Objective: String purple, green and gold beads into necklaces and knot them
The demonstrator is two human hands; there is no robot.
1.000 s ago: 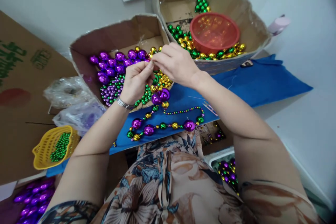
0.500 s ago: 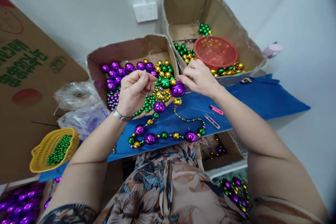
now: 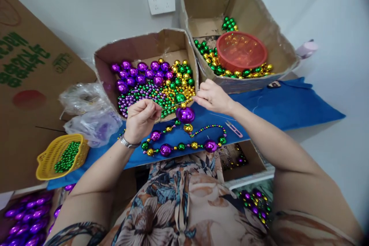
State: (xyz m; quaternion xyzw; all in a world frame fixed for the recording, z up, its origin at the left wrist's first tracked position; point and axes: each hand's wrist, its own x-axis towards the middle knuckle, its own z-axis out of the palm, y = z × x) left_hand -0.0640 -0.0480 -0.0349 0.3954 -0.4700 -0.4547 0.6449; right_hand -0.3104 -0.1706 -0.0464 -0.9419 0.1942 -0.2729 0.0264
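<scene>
My left hand [image 3: 141, 119] is closed in a pinch on one end of a thin thread [image 3: 170, 106]. At the other end my right hand [image 3: 211, 96] pinches too, with the thread stretched between them. A large green bead [image 3: 180, 98] and a large purple bead [image 3: 186, 115] hang around the middle of that span, above a gold bead [image 3: 188, 128]. Below, the rest of the bead necklace [image 3: 181, 146], in purple, green and gold, lies looped on the blue cloth [image 3: 284, 111]. Pink thread snips [image 3: 234, 128] and a needle [image 3: 221, 116] rest beside my right forearm.
Behind my hands stands a cardboard box [image 3: 129, 48] of loose beads. A second box [image 3: 259, 11], at the right, holds more beads and a red bowl [image 3: 241, 52]. A yellow basket [image 3: 43, 165] of green beads and plastic bags [image 3: 93, 123] are at the left.
My hands have moved farther apart, the left one down and to the left. The hanging beads have drawn together and dropped. A small pink item near the snips no longer shows.
</scene>
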